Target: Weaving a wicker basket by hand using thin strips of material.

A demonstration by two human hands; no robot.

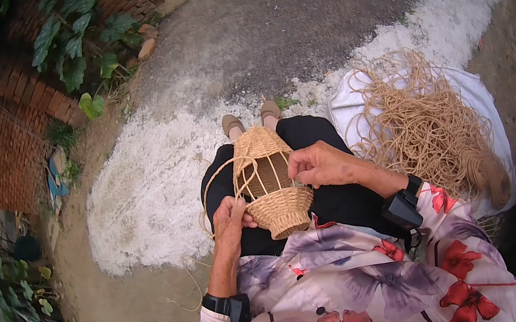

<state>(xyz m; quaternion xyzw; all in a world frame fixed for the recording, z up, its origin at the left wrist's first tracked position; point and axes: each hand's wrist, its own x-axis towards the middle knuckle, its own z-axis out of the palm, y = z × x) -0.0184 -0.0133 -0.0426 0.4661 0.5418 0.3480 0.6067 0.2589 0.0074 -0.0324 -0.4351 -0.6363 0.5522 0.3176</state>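
A straw-coloured woven basket [280, 206] lies across my lap, on dark trousers. Its two ends are closely woven, while bare upright ribs span the open gap between them. My left hand [230, 217] is closed on the basket's left side, by the edge of the near woven band. At the right side of the gap, my right hand [320, 165] is closed with fingers pinched together; what lies between them is too small to make out. A loose loop of cord [210, 184] curves out from the basket's left side.
A tangled heap of tan cord [426, 122] rests on a white sheet [343, 106] at my right. My shoes [233, 124] stand on pale, rough ground. Brick stacks [1, 156] and a leafy plant [77, 41] are at the left. A stray cord [192, 288] trails on the ground.
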